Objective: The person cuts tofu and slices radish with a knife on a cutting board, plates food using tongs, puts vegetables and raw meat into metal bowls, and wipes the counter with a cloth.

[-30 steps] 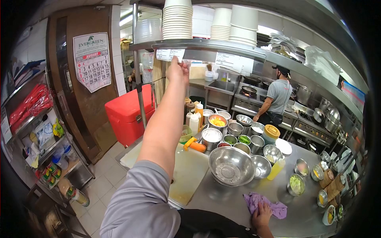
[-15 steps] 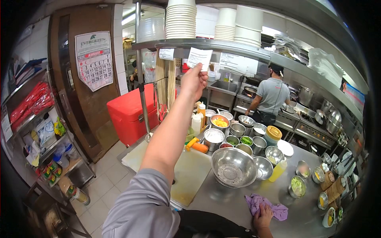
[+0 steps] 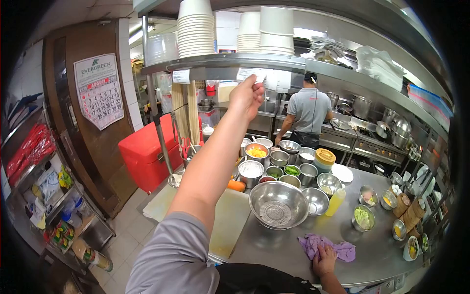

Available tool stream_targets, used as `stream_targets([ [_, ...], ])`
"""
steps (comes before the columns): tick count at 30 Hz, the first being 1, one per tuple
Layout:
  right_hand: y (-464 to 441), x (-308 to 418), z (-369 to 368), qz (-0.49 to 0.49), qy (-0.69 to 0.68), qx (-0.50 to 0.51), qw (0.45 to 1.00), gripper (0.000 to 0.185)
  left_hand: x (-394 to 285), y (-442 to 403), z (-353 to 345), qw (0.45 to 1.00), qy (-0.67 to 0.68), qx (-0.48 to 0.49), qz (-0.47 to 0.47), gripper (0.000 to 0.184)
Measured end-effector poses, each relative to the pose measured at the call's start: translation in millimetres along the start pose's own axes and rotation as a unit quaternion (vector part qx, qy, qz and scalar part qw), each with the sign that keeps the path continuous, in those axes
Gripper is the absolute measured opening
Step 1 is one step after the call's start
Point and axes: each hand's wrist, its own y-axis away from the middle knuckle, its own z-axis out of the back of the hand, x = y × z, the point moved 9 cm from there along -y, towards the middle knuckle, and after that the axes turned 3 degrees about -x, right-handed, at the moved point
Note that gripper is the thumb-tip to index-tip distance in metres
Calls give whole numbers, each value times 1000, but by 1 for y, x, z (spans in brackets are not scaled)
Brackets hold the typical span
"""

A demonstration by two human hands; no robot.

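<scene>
My left hand (image 3: 247,98) is stretched up to the edge of the overhead metal shelf (image 3: 230,61), its fingers pinched at a white paper ticket (image 3: 248,74). More tickets (image 3: 277,81) hang just right of it. Low on the right, my right hand (image 3: 324,260) rests on a crumpled purple cloth (image 3: 344,251) on the steel counter (image 3: 267,250), its fingers curled into the folds. A large metal bowl (image 3: 279,206) stands to the left of the cloth. Under my left forearm lies a pale cutting board (image 3: 230,220).
Containers of ingredients (image 3: 251,169) crowd the middle of the counter, beside a yellow squeeze bottle (image 3: 336,202). A bowl of lettuce (image 3: 363,218) stands on the right. Stacked white tubs (image 3: 196,29) sit on the shelf. Beyond, another person (image 3: 309,110) faces the stoves. A red cooler (image 3: 149,154) is at the left.
My left hand has brought the ticket up against the shelf edge, beside the hanging tickets. The view has shifted slightly. My right hand stays on the cloth.
</scene>
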Motion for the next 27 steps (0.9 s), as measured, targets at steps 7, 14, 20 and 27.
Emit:
stream_targets([
  [7, -1, 2, -1, 12, -11, 9, 1000, 46, -13, 12, 7, 994, -111, -8, -2, 43],
  [14, -1, 2, -1, 1, -3, 9, 1000, 50, -74, -50, 135, 982, -27, -171, -70, 68],
  [20, 0, 1, -3, -4, -3, 16, 1000, 52, -140, -67, 190, 953, -43, -282, -102, 61],
  [27, 2, -2, -6, 16, 9, -3, 1000, 51, -133, -81, 174, 982, -51, -163, -76, 33],
])
